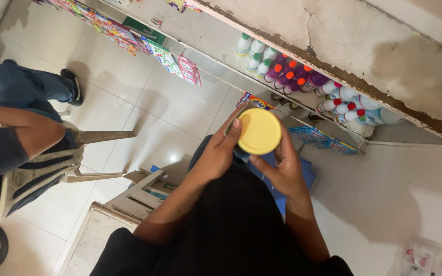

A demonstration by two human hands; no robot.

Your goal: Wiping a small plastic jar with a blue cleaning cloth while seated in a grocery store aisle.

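Observation:
A round yellow lid (260,131) faces up at me, capping a container whose body is hidden beneath it. My left hand (220,152) grips it from the left, thumb resting on the lid's edge. My right hand (281,171) holds it from below and the right, fingers curled around the rim. Both hands are in front of my dark-clothed body, above the white tiled floor.
A low shelf (216,61) along the wall holds several purple, white and green bottles (287,76) and colourful packets (175,60). Another person sits on a white plastic chair (42,163) at left. A blue box (303,179) lies under my hands; a plastic bag (425,258) at bottom right.

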